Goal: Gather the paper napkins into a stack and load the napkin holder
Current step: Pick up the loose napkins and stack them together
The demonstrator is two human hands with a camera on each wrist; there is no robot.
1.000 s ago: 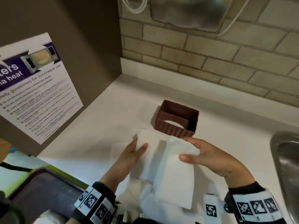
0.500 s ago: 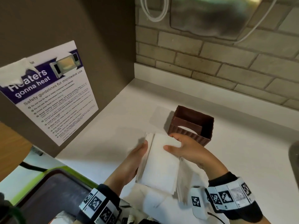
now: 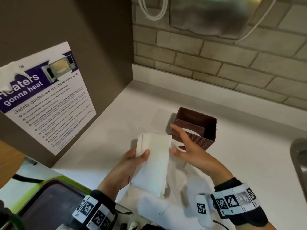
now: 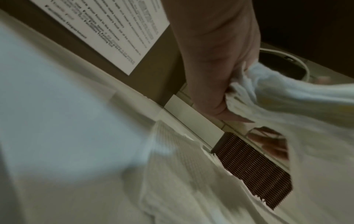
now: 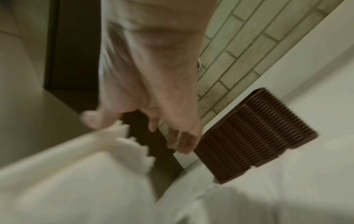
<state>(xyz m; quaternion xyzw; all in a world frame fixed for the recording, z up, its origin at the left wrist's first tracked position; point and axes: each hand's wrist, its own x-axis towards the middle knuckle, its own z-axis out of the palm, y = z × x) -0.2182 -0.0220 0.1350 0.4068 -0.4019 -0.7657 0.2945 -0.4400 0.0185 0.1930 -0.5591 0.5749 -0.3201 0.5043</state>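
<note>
A stack of white paper napkins (image 3: pixel 153 161) is held above the counter by my left hand (image 3: pixel 131 165), thumb on top and fingers under its left edge. The same napkins (image 4: pixel 277 94) show in the left wrist view, gripped by my left hand (image 4: pixel 216 84). My right hand (image 3: pixel 184 145) hovers just right of the stack with fingers spread, holding nothing, in front of the brown ribbed napkin holder (image 3: pixel 198 128). In the right wrist view my right hand (image 5: pixel 153 97) is beside the napkins (image 5: pixel 86 174) and the napkin holder (image 5: pixel 252 134). More loose napkins (image 3: pixel 159 206) lie on the counter below.
The white counter (image 3: pixel 249 163) runs to a brick wall behind. A dark cabinet side with a microwave safety poster (image 3: pixel 44 97) stands left. A metal sink rim (image 3: pixel 299 160) is at the right edge. A dark tray with green border (image 3: pixel 43 206) sits at the lower left.
The napkin my right hand carried has been laid onto the stack in my left hand. The right hand has let go and opened beside the stack, near the holder.
</note>
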